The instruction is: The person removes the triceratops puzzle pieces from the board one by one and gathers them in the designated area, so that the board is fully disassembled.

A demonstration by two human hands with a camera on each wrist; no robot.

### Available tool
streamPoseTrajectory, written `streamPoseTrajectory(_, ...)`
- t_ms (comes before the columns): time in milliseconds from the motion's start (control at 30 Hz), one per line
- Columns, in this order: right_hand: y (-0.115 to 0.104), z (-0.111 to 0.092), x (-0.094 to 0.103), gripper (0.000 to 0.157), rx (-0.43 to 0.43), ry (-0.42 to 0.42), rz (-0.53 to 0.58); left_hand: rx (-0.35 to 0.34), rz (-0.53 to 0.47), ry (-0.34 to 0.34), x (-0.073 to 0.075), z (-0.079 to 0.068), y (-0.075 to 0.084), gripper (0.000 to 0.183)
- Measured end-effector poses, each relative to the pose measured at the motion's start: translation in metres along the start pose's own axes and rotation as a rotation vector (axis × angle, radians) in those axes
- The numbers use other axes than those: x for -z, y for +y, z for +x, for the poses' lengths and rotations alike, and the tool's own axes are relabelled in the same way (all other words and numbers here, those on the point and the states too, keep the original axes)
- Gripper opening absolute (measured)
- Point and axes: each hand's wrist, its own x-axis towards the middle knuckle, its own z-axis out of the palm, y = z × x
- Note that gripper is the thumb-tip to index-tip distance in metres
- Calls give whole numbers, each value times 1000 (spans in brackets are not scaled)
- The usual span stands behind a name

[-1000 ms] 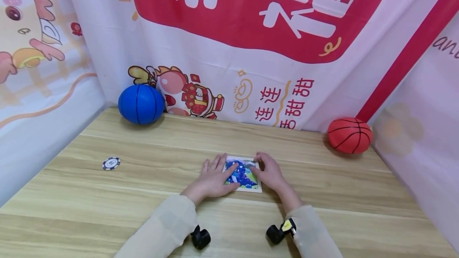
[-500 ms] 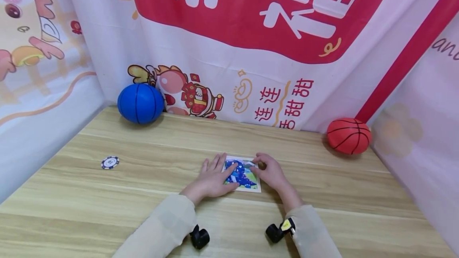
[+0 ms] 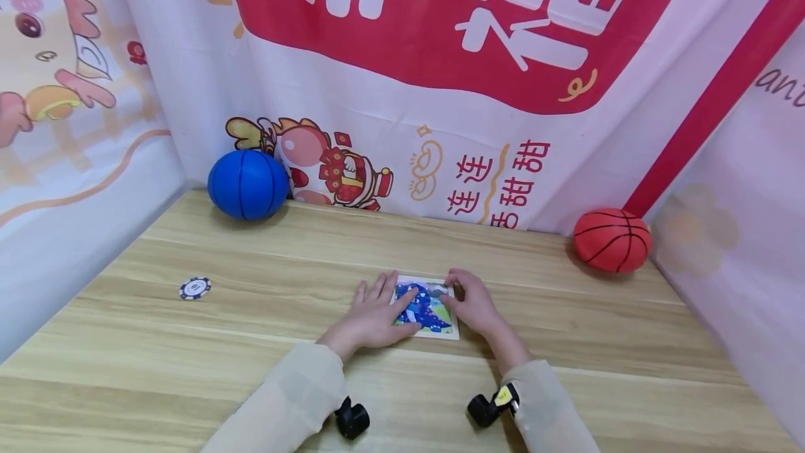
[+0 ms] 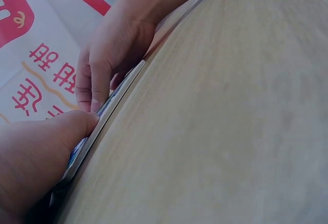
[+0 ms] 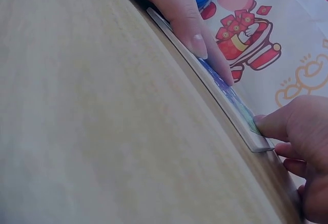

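Observation:
A small square picture board (image 3: 434, 320) with a white border and a blue cartoon print lies flat on the wooden table. My left hand (image 3: 372, 314) rests spread over its left side, thumb and fingers straight across the print. At the upper right corner, my right hand (image 3: 473, 301) curls its fingers by the edge, thumb on the print. The right wrist view shows that thumb (image 5: 279, 124) on the surface and the other fingers bent beyond the rim. A small grey patch shows between the right fingertips; whether it is a loose piece I cannot tell.
A blue ball (image 3: 248, 184) stands at the back left and a red ball (image 3: 613, 240) at the back right. A poker chip (image 3: 195, 288) lies on the left of the table (image 3: 283, 264). A printed cloth (image 3: 402, 110) hangs behind.
My right fingertips lifted slightly at the board's upper right corner half a second ago and are lower now. The left hand and the board stay in place.

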Motion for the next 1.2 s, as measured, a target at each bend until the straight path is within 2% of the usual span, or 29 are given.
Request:
streamPoseTrajectory(433, 3, 0, -5, 23, -25, 86, 87, 7, 1, -11, 2, 0, 2, 65)
streamPoseTrajectory(667, 0, -1, -7, 18, -37, 132, 163, 9, 6, -13, -1, 2, -1, 67)
streamPoseTrajectory(867, 2, -1, -5, 24, 14, 136, 200, 13, 7, -16, 0, 3, 0, 66)
streamPoseTrajectory(1200, 4, -1, -3, 27, 15, 78, 166, 2, 1, -8, 1, 2, 0, 66)
